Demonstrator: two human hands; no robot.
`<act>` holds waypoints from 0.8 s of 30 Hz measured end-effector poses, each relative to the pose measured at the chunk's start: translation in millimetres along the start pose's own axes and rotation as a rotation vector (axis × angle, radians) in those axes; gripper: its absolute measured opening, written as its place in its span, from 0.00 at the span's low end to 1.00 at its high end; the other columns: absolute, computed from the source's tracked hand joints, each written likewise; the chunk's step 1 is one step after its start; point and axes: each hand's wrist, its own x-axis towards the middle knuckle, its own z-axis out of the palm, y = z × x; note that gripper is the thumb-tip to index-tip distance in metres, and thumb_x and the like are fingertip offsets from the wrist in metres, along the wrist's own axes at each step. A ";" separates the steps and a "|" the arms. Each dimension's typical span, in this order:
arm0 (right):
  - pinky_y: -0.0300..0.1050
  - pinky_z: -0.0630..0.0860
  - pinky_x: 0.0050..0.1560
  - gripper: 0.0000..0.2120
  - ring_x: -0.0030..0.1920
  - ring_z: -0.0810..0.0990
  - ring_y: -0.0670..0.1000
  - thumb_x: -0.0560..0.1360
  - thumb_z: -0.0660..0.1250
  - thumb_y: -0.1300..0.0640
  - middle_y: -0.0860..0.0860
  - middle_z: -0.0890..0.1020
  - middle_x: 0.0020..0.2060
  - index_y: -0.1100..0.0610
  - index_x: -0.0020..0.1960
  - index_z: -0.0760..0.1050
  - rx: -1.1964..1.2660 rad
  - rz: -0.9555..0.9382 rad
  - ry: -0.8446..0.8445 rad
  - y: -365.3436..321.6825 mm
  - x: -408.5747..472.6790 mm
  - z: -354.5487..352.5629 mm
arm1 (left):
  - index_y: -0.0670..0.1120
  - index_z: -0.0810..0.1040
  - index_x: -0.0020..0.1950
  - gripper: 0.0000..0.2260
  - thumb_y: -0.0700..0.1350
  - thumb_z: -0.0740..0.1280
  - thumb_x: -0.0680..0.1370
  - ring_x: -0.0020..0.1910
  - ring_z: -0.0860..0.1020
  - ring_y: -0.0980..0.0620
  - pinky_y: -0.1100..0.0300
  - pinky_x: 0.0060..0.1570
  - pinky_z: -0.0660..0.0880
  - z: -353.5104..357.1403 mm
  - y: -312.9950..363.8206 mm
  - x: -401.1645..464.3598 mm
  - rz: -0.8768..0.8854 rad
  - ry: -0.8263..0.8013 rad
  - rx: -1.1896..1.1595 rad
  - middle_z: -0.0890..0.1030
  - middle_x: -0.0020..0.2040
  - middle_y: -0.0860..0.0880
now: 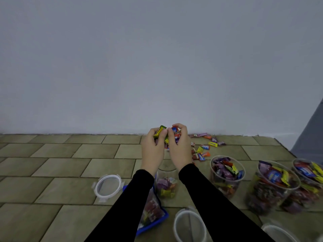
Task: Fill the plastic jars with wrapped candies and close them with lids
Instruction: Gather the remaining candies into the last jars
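Note:
My left hand (153, 147) and my right hand (180, 147) are cupped together around a bunch of wrapped candies (168, 134), held up above the floor near the wall. Below my wrists stands a clear plastic jar (167, 186) partly filled with candies, mostly hidden by my sleeves. Three fuller open jars stand to the right: one (227, 173), another (272, 186) and a third (309, 179). A clear lid (108, 186) lies on the floor to the left. Loose candies (203, 149) are scattered by the wall.
A blue-edged candy bag (152, 212) lies under my left forearm. Two more lids or empty jars sit at the bottom edge, one (189, 224) in the middle and one (277, 233) at the right. The tiled floor meets a white wall; a grey surface (311, 137) rises at far right.

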 end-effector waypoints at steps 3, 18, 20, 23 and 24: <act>0.26 0.68 0.37 0.06 0.40 0.75 0.38 0.80 0.60 0.52 0.39 0.74 0.42 0.51 0.56 0.68 -0.005 0.006 0.006 0.8 -2.7 1.5 | 0.48 0.78 0.48 0.09 0.52 0.63 0.80 0.41 0.80 0.48 0.48 0.43 0.79 0.8 -0.9 -2.2 -0.033 -0.004 -0.010 0.82 0.41 0.48; 0.33 0.73 0.37 0.09 0.38 0.76 0.46 0.76 0.65 0.60 0.48 0.77 0.40 0.52 0.55 0.70 0.123 0.078 0.038 5.5 -3.6 3.9 | 0.49 0.76 0.44 0.10 0.51 0.61 0.81 0.37 0.75 0.54 0.53 0.38 0.73 -2.8 -0.5 0.3 -0.105 -0.039 -0.111 0.78 0.37 0.51; 0.28 0.70 0.35 0.10 0.35 0.75 0.41 0.76 0.64 0.63 0.50 0.77 0.41 0.53 0.55 0.70 0.140 0.075 0.033 4.1 -4.4 2.3 | 0.47 0.77 0.46 0.09 0.50 0.61 0.81 0.39 0.76 0.53 0.52 0.39 0.74 -3.3 0.1 -0.2 -0.107 -0.049 -0.150 0.78 0.39 0.50; 0.30 0.71 0.36 0.10 0.35 0.74 0.40 0.75 0.64 0.65 0.51 0.77 0.41 0.54 0.54 0.71 0.160 0.103 0.020 3.7 -4.7 2.0 | 0.44 0.77 0.47 0.08 0.47 0.63 0.81 0.40 0.76 0.50 0.53 0.38 0.74 -4.4 -0.3 -0.5 -0.125 -0.070 -0.228 0.78 0.40 0.47; 0.32 0.72 0.37 0.09 0.37 0.75 0.42 0.75 0.64 0.64 0.51 0.77 0.41 0.53 0.52 0.71 0.162 0.119 0.019 4.8 -4.6 2.6 | 0.45 0.77 0.45 0.08 0.47 0.64 0.80 0.40 0.76 0.48 0.52 0.38 0.74 -4.9 -0.5 -0.5 -0.133 -0.078 -0.261 0.77 0.39 0.46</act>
